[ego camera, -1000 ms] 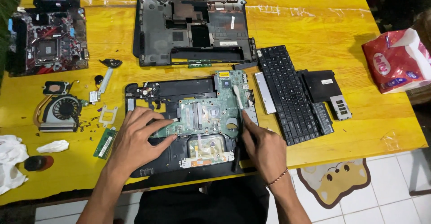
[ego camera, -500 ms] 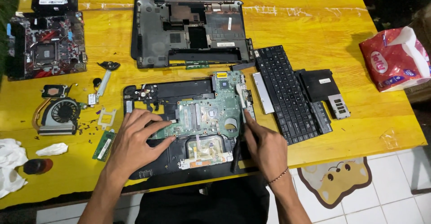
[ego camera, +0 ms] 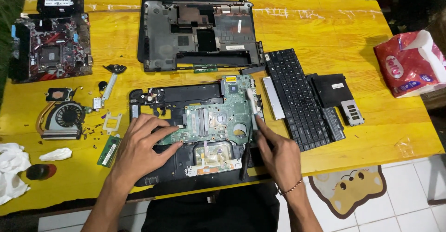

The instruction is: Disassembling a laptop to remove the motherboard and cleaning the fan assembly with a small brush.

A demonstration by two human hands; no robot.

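Note:
A green laptop motherboard lies in a black laptop base on the yellow table. My left hand rests flat on the base with its fingers spread, the fingertips touching the board's left edge. My right hand grips a slim tool. The tool's pale upper end lies along the board's right edge and its dark handle runs down past my palm.
A second black laptop shell lies behind the base. A detached keyboard and black cover panels are to the right. A fan with heat pipe, a memory stick, another motherboard and white cloths sit left. A red tissue pack is far right.
Both hands stay almost where they were on the board and base. The view has shifted slightly.

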